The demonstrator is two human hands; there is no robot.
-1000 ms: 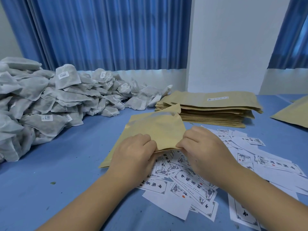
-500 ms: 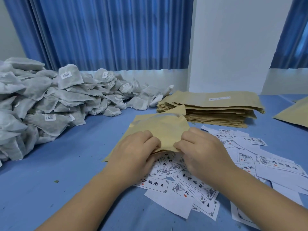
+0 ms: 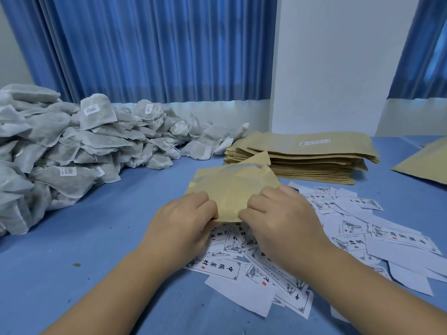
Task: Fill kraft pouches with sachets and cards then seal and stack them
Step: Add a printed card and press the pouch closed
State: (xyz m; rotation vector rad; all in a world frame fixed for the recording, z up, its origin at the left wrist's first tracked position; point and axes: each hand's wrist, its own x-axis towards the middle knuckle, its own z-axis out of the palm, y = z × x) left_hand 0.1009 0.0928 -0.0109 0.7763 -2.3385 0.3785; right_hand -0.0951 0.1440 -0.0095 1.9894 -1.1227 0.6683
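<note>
A kraft pouch (image 3: 229, 187) lies tilted at the table's middle, its near edge lifted over the cards. My left hand (image 3: 186, 221) pinches that near edge on the left. My right hand (image 3: 278, 218) pinches the same edge on the right, a small gap between the two. White printed cards (image 3: 358, 240) lie scattered under and to the right of my hands. Grey sachets (image 3: 60, 146) are heaped along the left side. What the pouch holds is hidden.
A tall stack of flat kraft pouches (image 3: 304, 155) sits behind the cards. Another kraft pouch (image 3: 425, 165) lies at the far right edge. The blue table (image 3: 96, 238) is bare at front left. Blue curtains and a white wall stand behind.
My two hands have moved closer together along the pouch's near edge, and the pouch has shifted slightly away and to the right.
</note>
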